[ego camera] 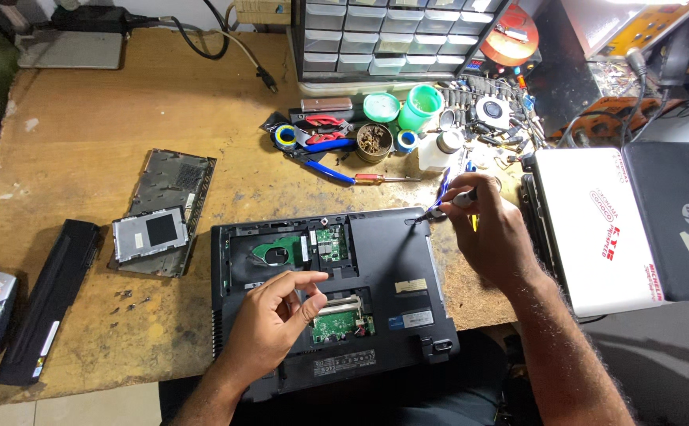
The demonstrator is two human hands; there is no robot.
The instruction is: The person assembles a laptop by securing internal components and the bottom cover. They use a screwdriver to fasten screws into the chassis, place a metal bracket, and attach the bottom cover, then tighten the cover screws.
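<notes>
worn wooden worktop (124,102) carries, at its left edge, a long black battery (49,300) and a grey cover panel (163,211) lying beside an upturned black laptop (392,268) with its bay uncovered. over the exposed green boards the left hand (273,319) hovers, fingers (307,278) loosely curled and holding nothing. at the laptop's top right corner the right hand (490,233) pinches a small screwdriver (439,207), tip down on the casing.
</notes>
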